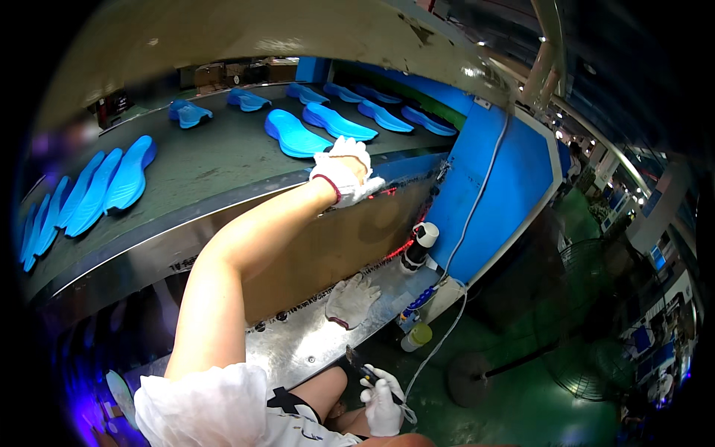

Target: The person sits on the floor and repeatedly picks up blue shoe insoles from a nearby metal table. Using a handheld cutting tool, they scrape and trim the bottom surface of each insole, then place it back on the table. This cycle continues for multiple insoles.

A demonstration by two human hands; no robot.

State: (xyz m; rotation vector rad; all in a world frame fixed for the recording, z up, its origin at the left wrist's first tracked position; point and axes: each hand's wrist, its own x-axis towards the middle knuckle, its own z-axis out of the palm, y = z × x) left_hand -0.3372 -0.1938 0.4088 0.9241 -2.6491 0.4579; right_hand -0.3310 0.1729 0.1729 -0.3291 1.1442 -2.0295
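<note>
R hand (383,410) w/ 1 tool (363,369)

Nine blue soles (339,121) toward twelve o'clock, at least five more toward nine; two hands: left hand (342,176) at twelve, right hand (383,411) at six; one tool (363,370), one loose glove (352,302) at six

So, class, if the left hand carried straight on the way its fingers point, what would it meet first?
Probably the blue shoe sole just above the left hand in the picture, lying on the belt; depth is unclear, so it might pass over.
</note>
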